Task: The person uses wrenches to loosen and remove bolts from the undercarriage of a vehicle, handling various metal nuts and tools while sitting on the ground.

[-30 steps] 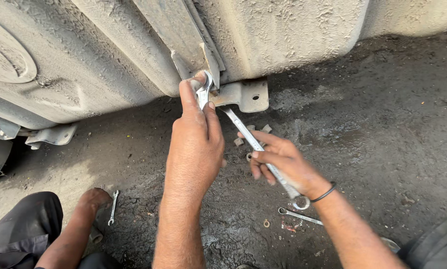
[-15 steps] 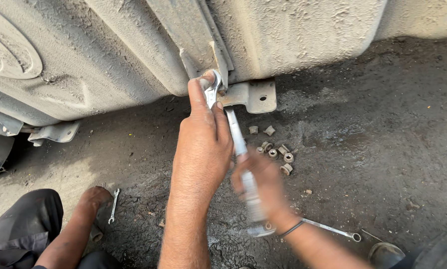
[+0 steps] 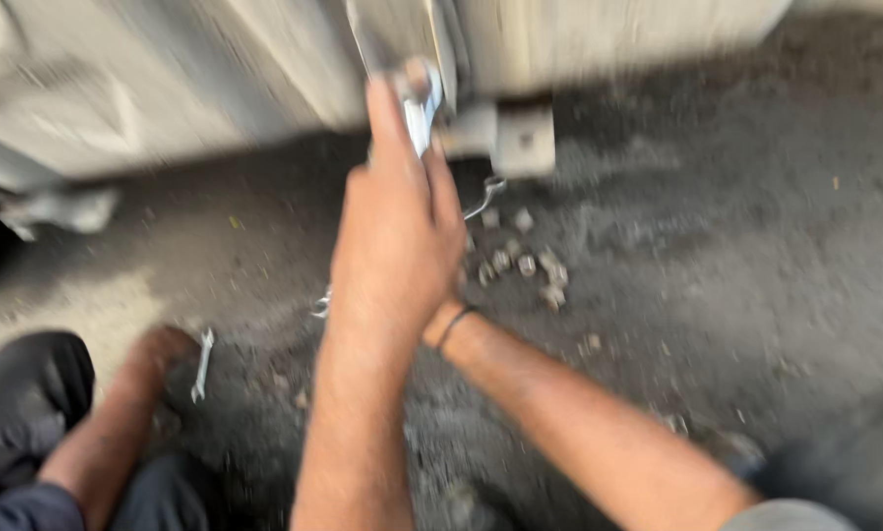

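The wrench (image 3: 420, 108) stands nearly upright at 12 o'clock in the view, its head against the dusty metal bracket (image 3: 505, 138) under the grey tank (image 3: 215, 79). The left hand (image 3: 397, 236) is clenched around the wrench shaft, fingers extended upward along it, forearm running straight down to 6 o'clock. The right hand is hidden behind the left hand; only its wrist with a dark band (image 3: 453, 326) shows, so its grip cannot be told. The right forearm extends to 4 o'clock. A curved metal end (image 3: 486, 197) protrudes just right of the left hand. Loose nuts (image 3: 525, 265) lie on the ground (image 3: 736, 236) at 3 o'clock from the left hand. A small spanner (image 3: 202, 364) lies at 8 o'clock, beside a bare foot (image 3: 156, 354). The frame is motion-blurred.
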